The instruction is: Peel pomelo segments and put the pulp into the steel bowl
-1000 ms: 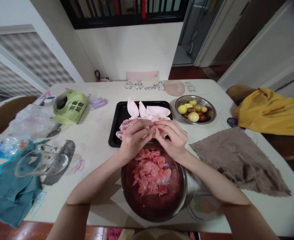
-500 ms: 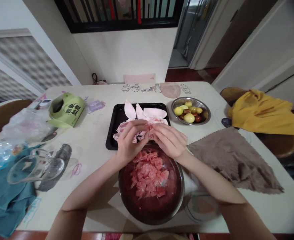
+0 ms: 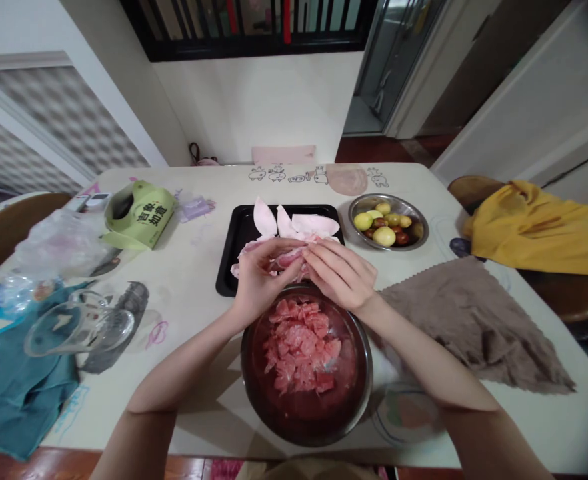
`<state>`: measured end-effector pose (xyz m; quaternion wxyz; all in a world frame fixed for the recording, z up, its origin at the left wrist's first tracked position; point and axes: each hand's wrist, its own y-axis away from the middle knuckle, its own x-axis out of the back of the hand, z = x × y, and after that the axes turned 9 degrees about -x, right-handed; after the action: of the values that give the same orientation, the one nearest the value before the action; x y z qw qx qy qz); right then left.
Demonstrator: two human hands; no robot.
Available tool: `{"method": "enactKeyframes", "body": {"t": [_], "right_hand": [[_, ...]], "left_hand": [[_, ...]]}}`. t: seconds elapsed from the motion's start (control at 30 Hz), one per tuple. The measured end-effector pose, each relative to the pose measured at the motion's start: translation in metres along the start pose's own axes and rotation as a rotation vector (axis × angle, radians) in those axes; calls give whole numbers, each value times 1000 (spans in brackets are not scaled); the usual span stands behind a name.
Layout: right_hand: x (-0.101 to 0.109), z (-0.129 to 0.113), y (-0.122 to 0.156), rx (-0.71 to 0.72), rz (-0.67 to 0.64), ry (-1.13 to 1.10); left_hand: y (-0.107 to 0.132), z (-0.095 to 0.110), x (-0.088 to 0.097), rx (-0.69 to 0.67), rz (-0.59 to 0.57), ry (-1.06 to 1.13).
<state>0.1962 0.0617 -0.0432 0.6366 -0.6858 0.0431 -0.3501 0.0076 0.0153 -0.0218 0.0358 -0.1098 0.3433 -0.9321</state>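
Observation:
My left hand [image 3: 260, 280] and my right hand [image 3: 340, 275] meet over the far rim of a metal bowl [image 3: 364, 393]. Together their fingers pinch a pink pomelo segment [image 3: 288, 259], which is partly hidden between them. The bowl holds several peeled red pomelo pieces [image 3: 303, 345]. Just beyond my hands sits a black tray [image 3: 234, 237] piled with pale pink peel and membrane [image 3: 299, 225].
A small steel bowl of green and red fruits [image 3: 388, 222] stands right of the tray. A brown cloth [image 3: 469, 327] lies at the right, a yellow cloth [image 3: 539, 227] on a chair beyond. At the left are a glass jug [image 3: 81, 323], teal cloth [image 3: 19, 393], plastic bag [image 3: 59, 243], green tissue box [image 3: 141, 215].
My hands stay together on the segment; the fingers have shifted slightly, the right hand now lying flatter over it. The view wobbled a little.

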Motion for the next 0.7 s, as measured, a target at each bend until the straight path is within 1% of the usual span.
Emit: {"method": "enactKeyframes", "body": {"t": [0.1,0.23,0.4,0.53,0.63,0.7], "right_hand": [[2,-2,-2,11,-2,-12],[3,-4,-4,-83,16,-43],[5,-3,-7,-107,37,-36],[4,-6,-6,-96,49,4],[2,-9,-4,-82,50,-44],[1,-11,-3,-95,31,-80]], "left_hand": [[0,3,1,-13,2,-2],[-1,3,3,-11,-38,56],[-1,3,2,-6,-60,114],[1,2,0,-16,-57,60],[3,1,0,-1,-62,19],[5,1,1,-21,-69,-44]]}}
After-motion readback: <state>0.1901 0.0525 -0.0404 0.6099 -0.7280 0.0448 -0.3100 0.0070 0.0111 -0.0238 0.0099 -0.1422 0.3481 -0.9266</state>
